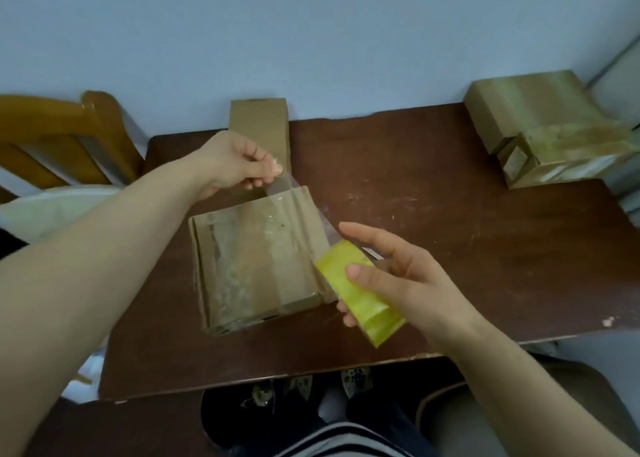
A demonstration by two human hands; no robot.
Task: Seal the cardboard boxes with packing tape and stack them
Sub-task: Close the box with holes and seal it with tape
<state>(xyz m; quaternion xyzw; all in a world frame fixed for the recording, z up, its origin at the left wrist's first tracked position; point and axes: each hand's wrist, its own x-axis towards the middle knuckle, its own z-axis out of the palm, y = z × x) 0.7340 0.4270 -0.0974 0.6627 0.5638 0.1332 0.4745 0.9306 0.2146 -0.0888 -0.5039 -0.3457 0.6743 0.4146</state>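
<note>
1. Cardboard box (pixel 256 259): lies flat at the middle of the counter (pixel 450 214), its top already crossed by wrinkled clear tape.
2. Left hand (pixel 239 162): above the box's far edge, grip narrow, pinching the free end of the tape strip (pixel 304 204).
3. Right hand (pixel 408 283): at the box's right edge, grip closed round the yellow tape roll (pixel 360 294), thumb on its face, forefinger stretched out.
4. Tape strip: runs taut from the pinch to the roll, slanting over the box's far right corner, not yet pressed down.
5. Step in hand, by judgement: laying a further strip. The next move calls for lowering the strip onto the lid, smoothing it, then severing it at the roll.
6. Cardboard panel (pixel 259 127): upright just behind the box; whether it is the box's own flap cannot be told. It stands close to the left hand.
7. Taped boxes (pixel 540 127): well to the right of the box, at the counter's far corner, the likely stacking place.
8. Chair (pixel 69 134): left of the box, beyond the counter.
</note>
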